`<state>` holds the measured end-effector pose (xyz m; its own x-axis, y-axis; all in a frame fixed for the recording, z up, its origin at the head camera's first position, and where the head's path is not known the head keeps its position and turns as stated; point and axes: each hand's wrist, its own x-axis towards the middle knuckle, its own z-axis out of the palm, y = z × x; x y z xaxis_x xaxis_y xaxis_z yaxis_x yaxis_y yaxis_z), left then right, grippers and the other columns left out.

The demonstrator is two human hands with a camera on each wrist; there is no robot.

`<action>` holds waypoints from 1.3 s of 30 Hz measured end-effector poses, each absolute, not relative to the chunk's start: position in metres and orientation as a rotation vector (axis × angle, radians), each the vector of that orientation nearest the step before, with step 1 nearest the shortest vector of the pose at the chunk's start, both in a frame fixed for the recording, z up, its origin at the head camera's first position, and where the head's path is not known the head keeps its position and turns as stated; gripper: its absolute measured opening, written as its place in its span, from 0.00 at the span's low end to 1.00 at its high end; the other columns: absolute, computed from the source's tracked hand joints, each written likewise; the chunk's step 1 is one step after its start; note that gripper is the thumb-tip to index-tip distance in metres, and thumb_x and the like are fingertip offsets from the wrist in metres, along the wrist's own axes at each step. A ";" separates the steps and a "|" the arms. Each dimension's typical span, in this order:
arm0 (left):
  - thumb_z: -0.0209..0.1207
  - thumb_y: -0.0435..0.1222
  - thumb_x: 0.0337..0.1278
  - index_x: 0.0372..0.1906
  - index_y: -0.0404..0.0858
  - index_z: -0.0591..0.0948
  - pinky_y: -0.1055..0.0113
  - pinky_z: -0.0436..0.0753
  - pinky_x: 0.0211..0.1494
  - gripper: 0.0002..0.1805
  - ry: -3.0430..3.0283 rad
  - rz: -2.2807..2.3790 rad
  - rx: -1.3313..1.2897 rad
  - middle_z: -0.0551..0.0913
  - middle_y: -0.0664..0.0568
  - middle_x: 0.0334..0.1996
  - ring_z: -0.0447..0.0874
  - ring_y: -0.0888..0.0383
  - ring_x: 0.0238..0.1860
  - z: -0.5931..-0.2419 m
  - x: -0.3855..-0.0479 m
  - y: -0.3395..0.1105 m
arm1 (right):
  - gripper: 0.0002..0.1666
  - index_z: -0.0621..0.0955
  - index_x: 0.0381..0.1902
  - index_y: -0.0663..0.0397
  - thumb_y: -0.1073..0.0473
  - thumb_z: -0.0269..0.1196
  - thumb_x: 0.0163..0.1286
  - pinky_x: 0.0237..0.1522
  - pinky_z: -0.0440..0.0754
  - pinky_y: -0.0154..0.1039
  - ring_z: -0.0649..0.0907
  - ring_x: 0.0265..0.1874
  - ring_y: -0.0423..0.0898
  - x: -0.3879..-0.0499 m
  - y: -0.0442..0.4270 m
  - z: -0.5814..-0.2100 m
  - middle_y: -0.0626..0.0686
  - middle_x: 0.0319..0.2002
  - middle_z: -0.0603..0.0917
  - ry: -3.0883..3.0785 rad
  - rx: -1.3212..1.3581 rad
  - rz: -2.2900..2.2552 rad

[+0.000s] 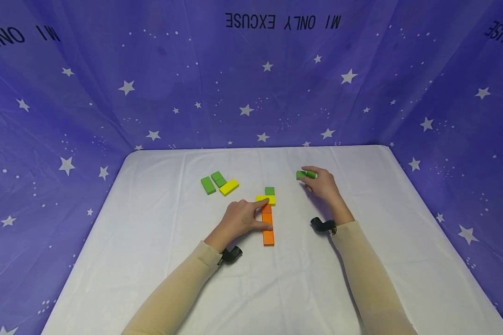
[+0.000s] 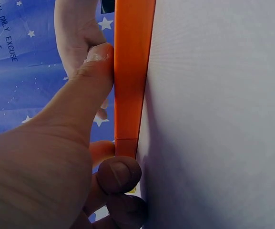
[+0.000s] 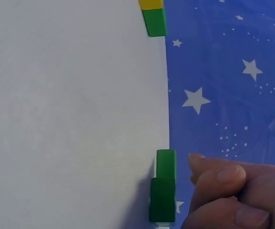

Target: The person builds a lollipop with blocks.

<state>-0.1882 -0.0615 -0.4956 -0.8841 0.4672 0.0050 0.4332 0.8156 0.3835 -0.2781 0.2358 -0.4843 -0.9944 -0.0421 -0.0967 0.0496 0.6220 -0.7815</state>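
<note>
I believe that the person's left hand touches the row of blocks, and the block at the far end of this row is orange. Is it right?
Not quite: the far-end block is green, not orange, as the head view shows. The left hand does touch the row of blocks.

smooth orange blocks, cloth table cover, cloth backdrop
</note>
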 end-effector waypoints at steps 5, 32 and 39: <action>0.73 0.70 0.45 0.75 0.56 0.77 0.66 0.53 0.28 0.50 2.906 0.581 0.718 0.57 0.60 0.15 0.53 0.60 0.18 -0.496 -0.189 -0.061 | 0.32 0.77 0.75 0.51 0.52 0.67 0.75 0.21 0.75 0.32 0.78 0.15 0.38 -0.280 0.238 -0.488 0.49 0.21 0.86 2.761 0.022 -1.270; 0.74 0.69 0.46 0.75 0.56 0.78 0.65 0.54 0.29 0.49 2.895 0.594 0.707 0.56 0.59 0.16 0.54 0.60 0.19 -0.493 -0.188 -0.061 | 0.26 0.80 0.68 0.54 0.53 0.67 0.76 0.21 0.75 0.33 0.80 0.18 0.40 -0.281 0.230 -0.490 0.50 0.24 0.85 2.766 0.126 -1.171; 0.74 0.69 0.46 0.74 0.55 0.78 0.65 0.54 0.28 0.49 2.899 0.603 0.720 0.57 0.59 0.16 0.54 0.60 0.19 -0.494 -0.188 -0.061 | 0.26 0.82 0.67 0.53 0.52 0.67 0.76 0.21 0.74 0.35 0.80 0.17 0.42 -0.280 0.229 -0.489 0.48 0.19 0.84 2.794 0.067 -1.179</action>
